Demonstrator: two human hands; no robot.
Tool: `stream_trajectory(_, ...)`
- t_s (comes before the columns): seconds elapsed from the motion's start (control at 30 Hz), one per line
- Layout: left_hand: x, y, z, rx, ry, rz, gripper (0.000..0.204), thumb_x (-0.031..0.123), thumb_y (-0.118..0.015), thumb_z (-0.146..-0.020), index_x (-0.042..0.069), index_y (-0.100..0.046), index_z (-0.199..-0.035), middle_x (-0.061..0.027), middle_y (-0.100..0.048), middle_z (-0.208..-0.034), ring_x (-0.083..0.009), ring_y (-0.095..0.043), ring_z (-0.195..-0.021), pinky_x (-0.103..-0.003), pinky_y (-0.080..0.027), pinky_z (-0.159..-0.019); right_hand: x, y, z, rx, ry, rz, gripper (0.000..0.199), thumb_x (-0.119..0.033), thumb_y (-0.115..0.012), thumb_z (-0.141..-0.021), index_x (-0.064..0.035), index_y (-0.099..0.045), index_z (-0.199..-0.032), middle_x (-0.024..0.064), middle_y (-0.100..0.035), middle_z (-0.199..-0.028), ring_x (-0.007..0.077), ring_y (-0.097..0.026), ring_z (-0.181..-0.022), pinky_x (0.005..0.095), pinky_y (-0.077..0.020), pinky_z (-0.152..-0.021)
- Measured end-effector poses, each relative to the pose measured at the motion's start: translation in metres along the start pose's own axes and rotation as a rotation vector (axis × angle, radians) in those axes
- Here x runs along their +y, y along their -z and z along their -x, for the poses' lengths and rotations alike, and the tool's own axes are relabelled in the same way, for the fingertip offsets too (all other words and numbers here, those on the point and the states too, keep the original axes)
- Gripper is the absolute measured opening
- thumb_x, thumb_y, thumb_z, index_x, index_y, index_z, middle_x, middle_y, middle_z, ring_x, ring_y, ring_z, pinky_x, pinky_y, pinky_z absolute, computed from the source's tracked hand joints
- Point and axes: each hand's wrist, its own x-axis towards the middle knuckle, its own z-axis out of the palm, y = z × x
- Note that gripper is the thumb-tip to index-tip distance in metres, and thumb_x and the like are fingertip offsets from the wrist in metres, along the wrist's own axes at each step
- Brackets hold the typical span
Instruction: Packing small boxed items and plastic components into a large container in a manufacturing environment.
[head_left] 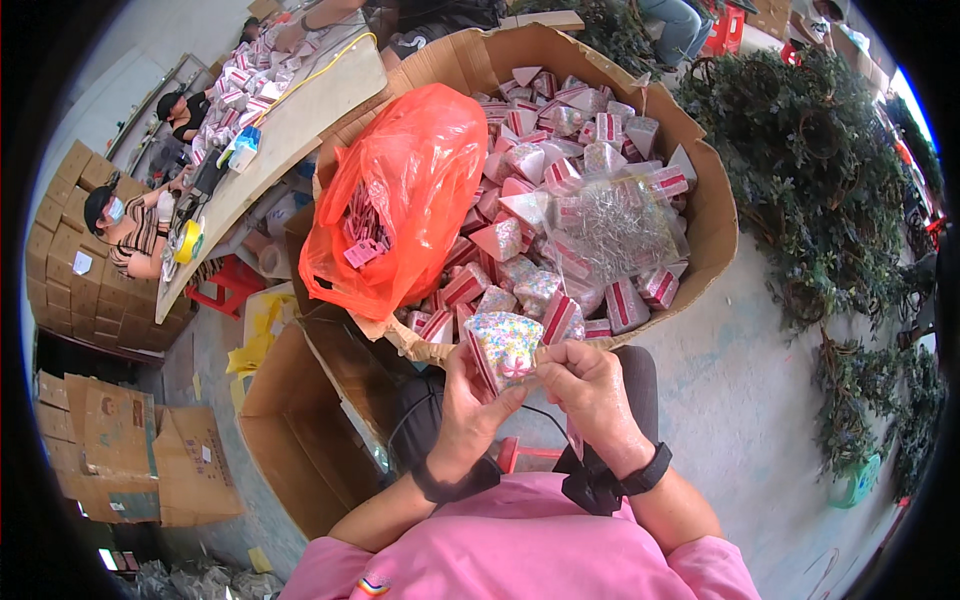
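Around you: an empty brown carton [300, 440] stands open at your left knee, a long wooden table [290, 120] with people working at it runs beyond, and green garlands [820, 170] pile up on your right
In the way: an orange plastic bag [400, 200] slumps over the big box's near left rim
Left hand [470, 410]: your fingers are curled under the sprinkle-patterned wedge box [503, 345], thumb pressed on its front
Right hand [590, 385]: your fingertips pinch the wedge's right edge, just above your lap
Big cardboard box [710, 200]: heaped with pink and white wedge boxes, with a clear bag of silvery bits [620, 225] on top
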Motion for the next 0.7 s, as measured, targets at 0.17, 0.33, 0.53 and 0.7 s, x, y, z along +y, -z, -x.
stream_trajectory(0.17,0.000,0.002,-0.001,-0.002,0.021,0.005,0.074,0.019,-0.076,-0.068,0.002,-0.029,-0.122,-0.0105,-0.043,-0.118,-0.0171,-0.045,-0.108,-0.033,-0.036,-0.094,-0.001,-0.001,-0.001,-0.023,0.004,-0.017,0.011,-0.008,-0.054,-0.082,0.0004,-0.058,-0.076,-0.0023,-0.050,-0.059,0.0030,-0.044,-0.054,0.0199,-0.0346,-0.047)
stream_trajectory(0.33,-0.006,0.005,-0.002,-0.014,-0.011,-0.017,0.075,0.015,-0.075,-0.069,0.000,-0.026,-0.124,-0.0116,-0.041,-0.119,-0.0179,-0.045,-0.108,-0.033,-0.036,-0.094,0.002,0.000,-0.003,-0.025,0.002,0.004,0.011,-0.008,-0.054,-0.081,0.0005,-0.058,-0.077,-0.0019,-0.050,-0.059,0.0031,-0.044,-0.054,0.0203,-0.0346,-0.047)
stream_trajectory(0.53,-0.006,0.009,0.001,0.011,-0.139,-0.210,0.075,0.015,-0.074,-0.071,-0.002,-0.025,-0.124,-0.0144,-0.042,-0.116,-0.0192,-0.046,-0.106,-0.032,-0.038,-0.091,0.001,-0.001,-0.002,-0.016,0.003,0.047,0.009,-0.006,-0.056,-0.080,0.0016,-0.058,-0.078,-0.0023,-0.051,-0.061,0.0033,-0.045,-0.052,0.0187,-0.0334,-0.046)
stream_trajectory(0.7,-0.011,0.017,0.001,0.062,-0.262,-0.503,0.073,0.018,-0.075,-0.069,-0.003,-0.030,-0.123,-0.0167,-0.044,-0.114,-0.0224,-0.047,-0.104,-0.034,-0.039,-0.088,0.006,-0.002,0.000,0.022,0.050,0.153,0.008,-0.006,-0.055,-0.080,0.0014,-0.058,-0.077,-0.0023,-0.050,-0.060,0.0035,-0.045,-0.052,0.0187,-0.0332,-0.046)
